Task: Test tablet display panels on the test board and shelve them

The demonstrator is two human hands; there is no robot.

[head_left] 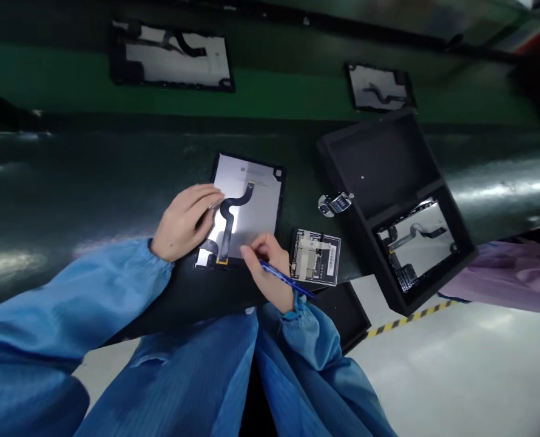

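Note:
A tablet display panel (263,206) lies face down on the dark green bench, its silvery back up, with a black flex cable (228,221) curving across it. My left hand (185,221) is at the panel's left edge, thumb and fingers bent and holding it there. Over the lower right corner is my right hand (270,267), closed around a slim blue pen (286,279) that points back toward my wrist. The pen's front end is hidden by the fingers. Right of that hand sits a small circuit board (315,258) on a black plate with white edging.
A black divided box (374,237) on the right holds another display panel (420,233). A small metal object (336,204) lies beside it. Two more panels, one at left (183,57) and one at right (379,88), lie on the green strip behind. A pink sleeve (506,273) shows at right.

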